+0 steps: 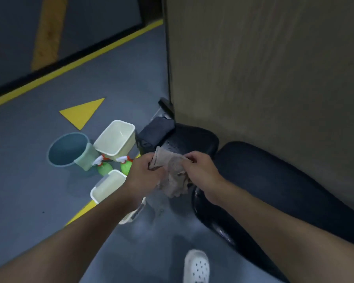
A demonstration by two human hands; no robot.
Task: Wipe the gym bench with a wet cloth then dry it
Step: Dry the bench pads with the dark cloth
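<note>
Both of my hands hold one crumpled beige cloth [173,176] in the air, just left of the black padded gym bench [274,180]. My left hand [145,172] grips the cloth's left edge and my right hand [200,170] pinches its upper right part. The bench's small seat pad [192,139] shows water drops on its surface. A folded dark cloth [155,129] lies on the far end of that seat pad.
On the grey floor to the left stand a teal bucket [70,150], two cream bins [116,137] [108,186] and two green spray bottles [103,167]. A tan wall panel [264,68] rises right behind the bench. My white shoe [196,266] is at the bottom.
</note>
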